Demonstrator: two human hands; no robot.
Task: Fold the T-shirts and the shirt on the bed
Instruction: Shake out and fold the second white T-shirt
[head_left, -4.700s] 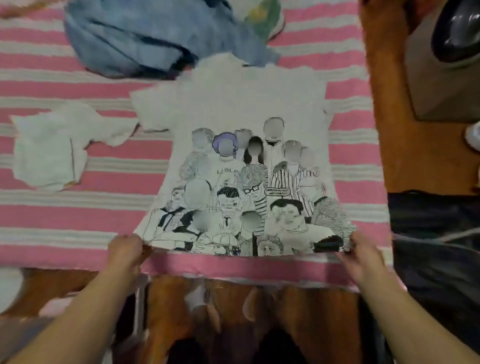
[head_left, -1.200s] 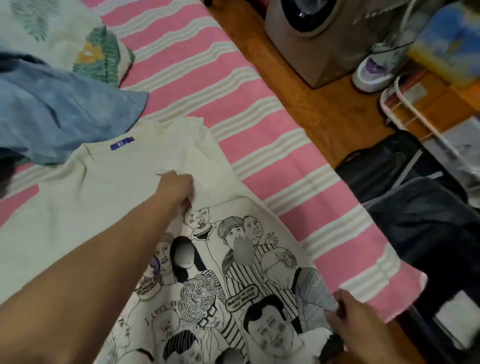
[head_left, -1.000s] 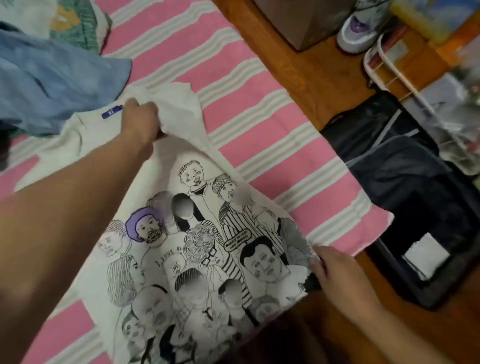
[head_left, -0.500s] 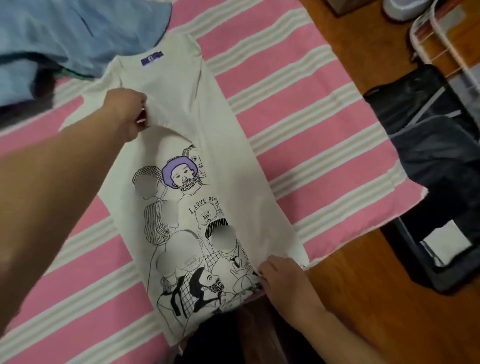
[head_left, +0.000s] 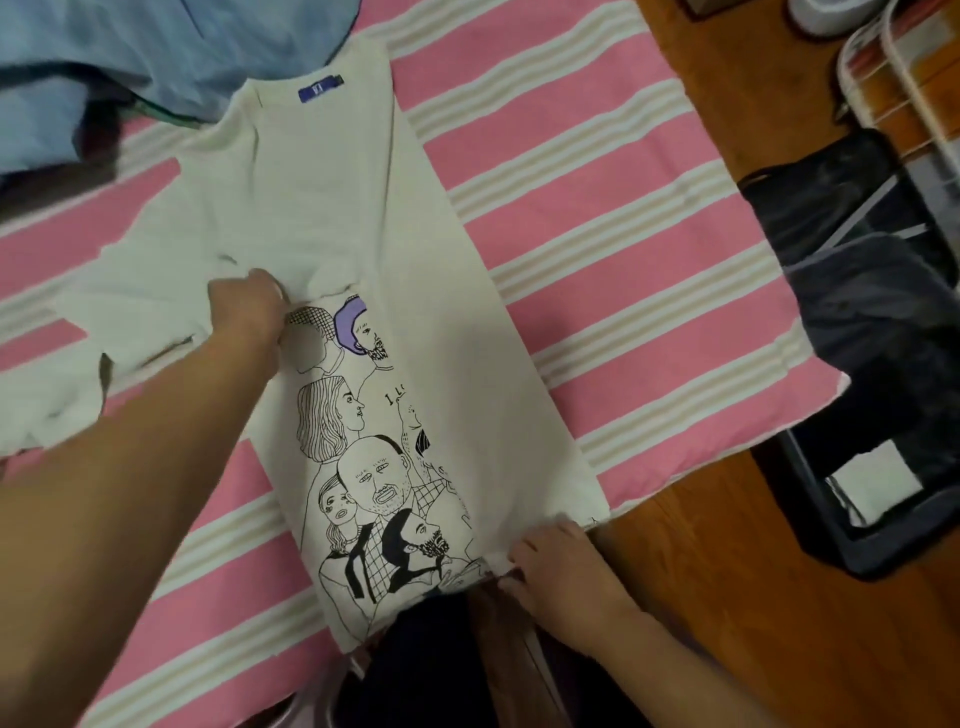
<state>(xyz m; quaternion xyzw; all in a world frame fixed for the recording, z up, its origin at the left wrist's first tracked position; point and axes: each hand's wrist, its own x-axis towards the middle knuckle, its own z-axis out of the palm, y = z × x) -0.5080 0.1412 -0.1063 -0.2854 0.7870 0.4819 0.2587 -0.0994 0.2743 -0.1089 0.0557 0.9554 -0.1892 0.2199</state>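
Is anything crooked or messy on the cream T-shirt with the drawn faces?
Yes. On the cream printed T-shirt, the sleeve beside the left hand is bunched and wrinkled, not flat. The right hand holds the hem, and the folded right panel looks smooth.

My left hand (head_left: 249, 306) and right hand (head_left: 558, 564) are bare, with no rings, watch or sleeves on either forearm; dark clothing shows at the lower centre.

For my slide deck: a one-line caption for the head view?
Both hands, left and right, hold a printed T-shirt, one side folded over, on the striped bed.
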